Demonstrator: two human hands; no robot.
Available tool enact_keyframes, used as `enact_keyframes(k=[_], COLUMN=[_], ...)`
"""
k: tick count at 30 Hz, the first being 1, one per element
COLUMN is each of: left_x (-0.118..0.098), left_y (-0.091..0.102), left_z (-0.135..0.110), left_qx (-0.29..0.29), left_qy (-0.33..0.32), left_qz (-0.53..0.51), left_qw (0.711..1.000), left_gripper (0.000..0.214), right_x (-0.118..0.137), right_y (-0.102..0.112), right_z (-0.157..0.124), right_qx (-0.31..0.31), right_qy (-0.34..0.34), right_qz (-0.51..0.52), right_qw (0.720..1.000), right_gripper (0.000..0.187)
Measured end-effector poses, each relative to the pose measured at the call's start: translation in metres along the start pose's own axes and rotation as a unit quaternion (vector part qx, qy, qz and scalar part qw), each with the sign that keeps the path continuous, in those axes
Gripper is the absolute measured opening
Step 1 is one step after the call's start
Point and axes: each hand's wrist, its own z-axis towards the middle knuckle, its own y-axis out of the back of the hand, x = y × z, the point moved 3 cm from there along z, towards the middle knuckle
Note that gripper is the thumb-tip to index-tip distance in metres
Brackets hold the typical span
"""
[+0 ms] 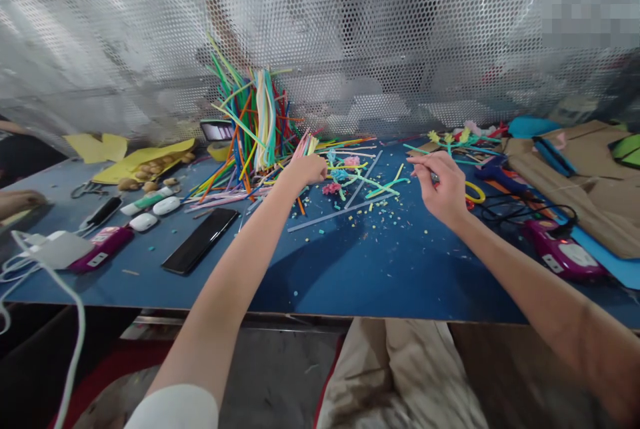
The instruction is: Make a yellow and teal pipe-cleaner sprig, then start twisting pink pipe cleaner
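Observation:
My left hand (305, 171) reaches far across the blue table (380, 269) and closes on a few pink and yellow pipe cleaners (306, 145) at the foot of a tall leaning bundle of coloured pipe cleaners (255, 119). My right hand (443, 188) hovers over the table with thumb and forefinger pinched on a thin stem whose kind I cannot make out. Between the hands lie small pipe-cleaner flowers (343, 172), loose green and yellow stems (385, 186) and many tiny cut bits.
A black phone (200, 240), white earbud cases (155, 212), a magenta device (103, 249) and a white cable (50, 269) lie left. Yellow paper (140, 159) holds nuts. Right: a purple glue gun (563, 249), black cord, brown card (575, 176). Perforated metal screen (350, 29) behind.

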Motion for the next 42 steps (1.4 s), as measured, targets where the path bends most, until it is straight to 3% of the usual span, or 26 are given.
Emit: enact_keyframes(k=[4,10,13,17,20,22,28,35,42], left_x=[0.012,0.018,0.027,0.030,0.020,0.008,-0.016,-0.020,-0.026], left_y=[-0.017,-0.021,-0.016,0.002,0.023,0.035,0.048,0.052,0.062], left_z=[0.001,0.001,0.003,0.000,-0.008,-0.013,-0.022,-0.025,-0.031], left_qx=[0.073,0.088,0.043,-0.058,-0.201,-0.253,-0.270,-0.293,-0.298], left_qy=[0.020,0.008,0.020,0.043,0.050,0.017,0.033,0.055,0.024], left_qz=[0.025,0.023,0.026,0.020,-0.012,-0.039,-0.026,-0.005,-0.027], left_qw=[0.997,0.996,0.999,0.997,0.978,0.967,0.962,0.954,0.954], left_gripper=[0.013,0.013,0.014,0.025,0.027,0.028,0.028,0.031,0.032], right_x=[0.000,0.000,-0.001,-0.002,-0.005,-0.008,-0.011,-0.007,-0.008], right_y=[0.000,-0.002,-0.002,-0.003,-0.004,-0.004,-0.005,-0.005,-0.005], right_z=[-0.002,-0.003,-0.002,-0.001,-0.001,-0.001,-0.001,-0.001,0.000], right_qx=[0.016,0.029,0.038,0.035,0.028,0.026,0.024,0.032,0.029], right_qy=[-0.002,0.012,0.015,0.011,0.002,-0.005,-0.011,-0.012,-0.020], right_qz=[0.002,0.001,0.004,0.001,-0.003,-0.005,-0.009,-0.005,-0.006], right_qw=[1.000,1.000,0.999,0.999,1.000,1.000,1.000,0.999,0.999], right_gripper=[0.026,0.023,0.022,0.022,0.023,0.024,0.022,0.018,0.020])
